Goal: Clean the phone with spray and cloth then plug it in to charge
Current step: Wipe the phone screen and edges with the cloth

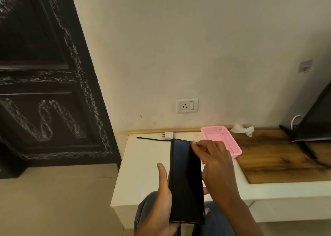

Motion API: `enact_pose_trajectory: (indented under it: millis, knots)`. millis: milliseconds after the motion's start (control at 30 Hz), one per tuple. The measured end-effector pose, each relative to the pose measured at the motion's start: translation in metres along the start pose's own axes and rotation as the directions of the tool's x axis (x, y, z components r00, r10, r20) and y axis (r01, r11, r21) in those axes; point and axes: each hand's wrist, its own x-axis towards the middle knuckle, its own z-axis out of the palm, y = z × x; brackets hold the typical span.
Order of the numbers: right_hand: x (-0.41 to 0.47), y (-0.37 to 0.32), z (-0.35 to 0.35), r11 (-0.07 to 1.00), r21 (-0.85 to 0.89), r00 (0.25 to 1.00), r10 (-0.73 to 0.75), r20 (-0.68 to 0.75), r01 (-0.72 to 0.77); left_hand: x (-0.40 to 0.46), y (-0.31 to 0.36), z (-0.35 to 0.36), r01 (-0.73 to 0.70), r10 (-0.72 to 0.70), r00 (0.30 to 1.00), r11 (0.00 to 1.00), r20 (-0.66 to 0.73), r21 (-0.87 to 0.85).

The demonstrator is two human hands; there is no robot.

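Pale wall [179, 38] backs a low white ledge [143, 164] that meets a wood board [279, 157] on its right; a dark carved door [44, 74] stands to the left. Over the ledge's front edge the phone [186, 182] is held upright, screen dark; the left hand [159, 198] cradles its lower part, thumb along the left edge, while the right hand [213, 165] pinches its top right corner, whether with a scrap of cloth I cannot tell.

No spray bottle shows, so how far cleaning has gone is unclear; my guess is that wiping is near done or over. Charging remains: the charger [168, 135] lies at the ledge's back edge, unplugged, its cable [150, 139] trailing left, loose end free; the socket [187, 106] above it is unoccupied.

A pink basket [231, 146] sits across the ledge and board join; a crumpled white cloth [241, 129] lies at the board's back edge; a dark screen [315, 119] stands far right. Nothing blocks the reach to charger or socket.
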Motion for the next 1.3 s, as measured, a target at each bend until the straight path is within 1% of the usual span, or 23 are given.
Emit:
enact_pose_trajectory:
  millis: [67,133,167,300,367,500,567,667,733,833,900,967,1000,1067,1167,1233,1300]
  knots:
    - [-0.004,-0.007,0.0,0.999,-0.008,0.999,-0.037,0.037,0.037,0.0,0.002,-0.002,-0.015,0.015,1.0,1.0,-0.028,-0.014]
    - [-0.008,-0.007,-0.004,0.995,-0.02,0.993,-0.099,0.065,0.101,-0.001,0.003,-0.005,-0.028,0.027,1.0,0.999,-0.013,-0.037]
    - [-0.008,-0.004,-0.006,0.994,-0.02,0.992,-0.108,0.067,0.109,-0.001,0.003,-0.005,-0.029,0.029,1.0,0.999,-0.002,-0.03]
    - [0.004,-0.004,-0.009,0.999,-0.026,1.0,0.021,0.021,-0.021,-0.001,-0.001,0.0,-0.008,0.007,1.0,0.999,0.014,0.032]
    - [0.004,-0.013,-0.006,1.0,-0.022,1.0,0.009,-0.016,-0.009,-0.002,0.0,0.001,-0.008,0.008,1.0,1.0,0.007,0.002]
    - [-0.006,-0.013,-0.009,0.997,-0.015,0.996,-0.073,0.052,0.073,-0.005,0.003,-0.002,-0.026,0.026,1.0,1.0,0.009,-0.008]
    - [-0.002,-0.007,-0.012,0.998,-0.056,0.997,-0.03,0.065,0.033,-0.005,0.002,-0.002,-0.028,0.027,0.999,0.999,0.024,0.035]
    - [0.004,-0.01,-0.009,0.997,-0.065,0.999,0.045,0.007,-0.045,-0.005,-0.001,0.001,-0.022,0.021,1.0,0.998,0.016,0.052]
    - [-0.001,-0.014,-0.005,0.998,-0.06,1.0,0.01,-0.011,-0.011,-0.006,0.0,0.002,-0.031,0.03,0.999,0.999,0.015,0.027]
    - [-0.009,-0.008,-0.006,0.995,-0.087,0.998,-0.047,0.032,0.05,-0.006,0.001,-0.001,-0.049,0.048,0.998,0.998,0.036,0.028]
    - [-0.004,0.0,-0.008,0.995,-0.097,0.999,-0.003,0.04,0.007,-0.004,0.0,0.0,-0.04,0.037,0.998,0.997,0.041,0.071]
    - [0.003,-0.001,-0.008,0.995,-0.087,0.999,0.053,0.003,-0.052,-0.003,-0.002,0.001,-0.02,0.018,1.0,0.995,0.021,0.1]
    - [0.004,-0.006,-0.007,0.995,-0.077,0.998,0.058,-0.008,-0.059,-0.003,-0.002,0.002,-0.015,0.014,1.0,0.995,0.008,0.096]
    - [-0.001,-0.014,-0.005,0.998,-0.053,1.0,0.017,-0.012,-0.018,-0.003,-0.001,0.002,-0.022,0.022,1.0,0.998,0.002,0.059]
    - [-0.006,-0.012,-0.009,0.999,-0.043,0.999,-0.027,0.03,0.028,-0.005,0.002,0.001,-0.038,0.038,0.999,0.998,0.015,0.04]
    - [0.0,-0.007,-0.012,0.998,-0.064,0.999,0.011,0.03,-0.009,-0.004,0.001,0.001,-0.03,0.028,0.999,0.997,0.029,0.078]
    - [0.004,-0.01,-0.011,0.997,-0.06,0.998,0.056,0.0,-0.056,-0.004,-0.001,0.002,-0.014,0.012,1.0,0.996,0.021,0.092]
